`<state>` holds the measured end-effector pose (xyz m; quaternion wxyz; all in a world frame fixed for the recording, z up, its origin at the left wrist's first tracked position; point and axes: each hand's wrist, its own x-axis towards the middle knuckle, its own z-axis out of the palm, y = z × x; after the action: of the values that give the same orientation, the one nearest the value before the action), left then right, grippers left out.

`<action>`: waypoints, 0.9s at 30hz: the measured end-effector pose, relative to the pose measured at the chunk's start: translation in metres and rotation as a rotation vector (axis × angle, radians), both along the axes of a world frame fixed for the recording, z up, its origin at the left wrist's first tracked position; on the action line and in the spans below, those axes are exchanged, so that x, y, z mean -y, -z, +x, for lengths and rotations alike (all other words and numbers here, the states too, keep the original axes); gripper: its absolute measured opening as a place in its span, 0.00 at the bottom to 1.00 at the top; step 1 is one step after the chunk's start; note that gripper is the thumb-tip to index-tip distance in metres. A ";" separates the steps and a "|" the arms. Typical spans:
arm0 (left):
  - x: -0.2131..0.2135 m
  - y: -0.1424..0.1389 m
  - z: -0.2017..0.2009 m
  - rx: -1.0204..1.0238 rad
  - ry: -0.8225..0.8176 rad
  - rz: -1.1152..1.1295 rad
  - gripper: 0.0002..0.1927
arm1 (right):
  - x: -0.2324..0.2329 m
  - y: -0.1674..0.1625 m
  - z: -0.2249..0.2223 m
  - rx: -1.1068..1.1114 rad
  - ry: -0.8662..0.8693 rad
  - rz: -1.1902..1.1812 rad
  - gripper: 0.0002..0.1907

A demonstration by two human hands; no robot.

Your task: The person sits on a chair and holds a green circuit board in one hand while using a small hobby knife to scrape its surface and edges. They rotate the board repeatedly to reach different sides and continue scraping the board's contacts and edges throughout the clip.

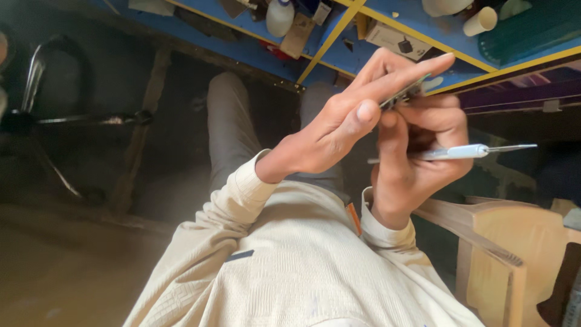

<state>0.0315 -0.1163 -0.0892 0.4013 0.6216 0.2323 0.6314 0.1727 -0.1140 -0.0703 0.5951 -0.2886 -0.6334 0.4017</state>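
Note:
My left hand (345, 118) is raised in front of me, its fingers stretched along a thin flat part, seemingly a small circuit board (404, 95), which it pinches edge-on between thumb and fingers. My right hand (417, 163) sits just behind and below it. It grips a slim screwdriver (460, 151) with a pale handle and a metal tip pointing right. The right hand's upper fingers also touch the board's underside. Most of the board is hidden by my fingers.
A blue workbench with yellow edging (339, 27) runs across the top, bearing a white bottle (279, 17), a small cardboard box (396, 39), a paper cup (481, 21) and a green tray (532, 27). A wooden chair (502, 236) stands at right, a metal-framed chair (36, 79) at left.

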 end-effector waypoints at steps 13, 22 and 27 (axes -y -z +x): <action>-0.001 0.005 -0.013 -0.020 -0.065 -0.136 0.40 | 0.015 -0.011 -0.004 0.029 -0.005 -0.003 0.11; -0.007 0.014 -0.007 0.636 0.304 -0.290 0.47 | -0.035 -0.023 0.019 -0.173 -0.184 -0.122 0.12; -0.016 0.011 -0.009 0.781 0.379 -0.322 0.46 | -0.123 -0.041 0.033 0.057 -0.038 0.139 0.11</action>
<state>0.0222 -0.1007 -0.0998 0.6585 0.2985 0.0410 0.6896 0.2059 0.0085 -0.0294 0.5878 -0.2458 -0.6818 0.3594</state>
